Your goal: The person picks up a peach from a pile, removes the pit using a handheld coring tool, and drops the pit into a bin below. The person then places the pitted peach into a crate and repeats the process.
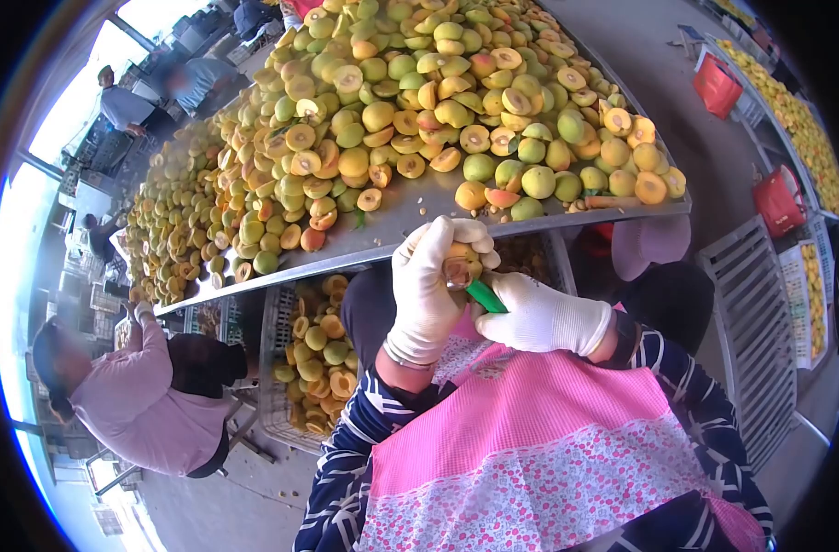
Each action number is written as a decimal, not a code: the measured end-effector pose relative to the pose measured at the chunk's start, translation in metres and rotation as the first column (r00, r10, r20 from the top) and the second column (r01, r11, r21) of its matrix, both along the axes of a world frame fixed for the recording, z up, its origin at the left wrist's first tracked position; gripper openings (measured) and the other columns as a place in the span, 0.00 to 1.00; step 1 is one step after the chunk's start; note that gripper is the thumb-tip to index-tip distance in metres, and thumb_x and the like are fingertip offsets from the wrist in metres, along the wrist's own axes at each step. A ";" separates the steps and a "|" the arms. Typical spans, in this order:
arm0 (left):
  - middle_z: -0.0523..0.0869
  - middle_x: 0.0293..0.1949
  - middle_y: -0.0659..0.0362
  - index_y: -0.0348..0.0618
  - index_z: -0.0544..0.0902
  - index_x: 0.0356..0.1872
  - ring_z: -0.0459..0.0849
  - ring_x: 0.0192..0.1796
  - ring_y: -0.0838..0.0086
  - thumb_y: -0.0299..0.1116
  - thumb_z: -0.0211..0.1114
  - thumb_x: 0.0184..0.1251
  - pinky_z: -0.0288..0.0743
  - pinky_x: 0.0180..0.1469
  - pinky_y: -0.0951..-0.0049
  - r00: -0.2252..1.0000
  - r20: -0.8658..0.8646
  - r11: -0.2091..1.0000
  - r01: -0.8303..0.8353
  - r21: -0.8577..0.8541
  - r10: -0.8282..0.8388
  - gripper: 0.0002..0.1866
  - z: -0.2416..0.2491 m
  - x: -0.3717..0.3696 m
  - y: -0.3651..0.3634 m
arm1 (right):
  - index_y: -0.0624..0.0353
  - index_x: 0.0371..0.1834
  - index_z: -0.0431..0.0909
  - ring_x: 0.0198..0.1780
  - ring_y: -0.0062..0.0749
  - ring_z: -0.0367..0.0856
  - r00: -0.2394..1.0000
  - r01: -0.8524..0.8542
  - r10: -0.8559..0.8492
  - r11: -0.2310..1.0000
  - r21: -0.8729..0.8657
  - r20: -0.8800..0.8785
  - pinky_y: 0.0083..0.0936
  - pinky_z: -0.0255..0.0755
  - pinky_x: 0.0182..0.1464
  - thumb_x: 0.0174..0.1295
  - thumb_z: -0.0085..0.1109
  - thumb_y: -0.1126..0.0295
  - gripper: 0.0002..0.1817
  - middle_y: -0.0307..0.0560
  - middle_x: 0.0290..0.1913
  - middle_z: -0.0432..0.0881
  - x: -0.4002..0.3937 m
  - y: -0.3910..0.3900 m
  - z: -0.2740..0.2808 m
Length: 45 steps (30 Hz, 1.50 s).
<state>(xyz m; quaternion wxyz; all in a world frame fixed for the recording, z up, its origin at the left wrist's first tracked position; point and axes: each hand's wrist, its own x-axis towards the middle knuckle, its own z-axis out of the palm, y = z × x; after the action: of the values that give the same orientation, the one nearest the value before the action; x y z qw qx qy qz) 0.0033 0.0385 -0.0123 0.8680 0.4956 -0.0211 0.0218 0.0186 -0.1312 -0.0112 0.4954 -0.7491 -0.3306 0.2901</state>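
Note:
My left hand [421, 285], in a white knit glove, is closed around an apricot [463, 260] just in front of the table edge. In my right hand [543, 315], also gloved in white, is a green-handled tool [485, 295]. The tool's working end meets the apricot, and its exact shape is hard to make out there. Both hands are close together above my pink apron [530, 405]. Beyond them, a large heap of green and yellow apricots [419, 110], many halved with stones showing, covers much of the metal table [382, 250].
Beneath the table on my left stands a crate [277, 405] holding apricot halves. A slatted grey rack [751, 340] is at my right. One person in a pink top [152, 396] sits at the left. Red bags [778, 201] and another fruit-laden table are at the far right.

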 end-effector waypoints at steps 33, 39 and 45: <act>0.89 0.36 0.52 0.30 0.87 0.38 0.88 0.37 0.69 0.44 0.58 0.81 0.81 0.44 0.70 0.918 0.229 0.932 0.267 0.247 -0.324 0.23 0.018 0.035 0.005 | 0.65 0.42 0.79 0.18 0.17 0.69 0.518 -0.153 0.342 0.939 0.309 -0.784 0.17 0.58 0.20 0.62 0.64 0.73 0.08 0.38 0.24 0.76 0.026 -0.022 0.009; 0.88 0.39 0.49 0.32 0.84 0.47 0.88 0.41 0.60 0.53 0.50 0.85 0.84 0.48 0.62 0.980 -0.069 0.975 -0.196 -0.108 0.189 0.29 -0.028 0.013 0.072 | 0.66 0.39 0.80 0.16 0.18 0.68 0.614 -0.127 0.165 0.986 0.109 -0.772 0.19 0.58 0.19 0.61 0.65 0.72 0.09 0.38 0.22 0.75 0.039 -0.036 0.000; 0.89 0.39 0.53 0.31 0.88 0.48 0.89 0.43 0.65 0.47 0.58 0.81 0.83 0.50 0.65 0.682 -0.127 0.643 -0.586 0.493 0.720 0.24 -0.084 -0.060 0.219 | 0.64 0.45 0.84 0.50 0.64 0.85 0.987 0.106 0.002 0.744 -0.660 0.160 0.49 0.77 0.53 0.64 0.62 0.50 0.24 0.68 0.46 0.87 0.052 -0.067 -0.130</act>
<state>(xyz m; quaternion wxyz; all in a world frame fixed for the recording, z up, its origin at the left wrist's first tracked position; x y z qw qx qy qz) -0.0570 0.2575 -0.0966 0.6651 0.6371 0.2950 0.2542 0.0710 -0.1985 -0.1407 0.1768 -0.9051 -0.2207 0.3176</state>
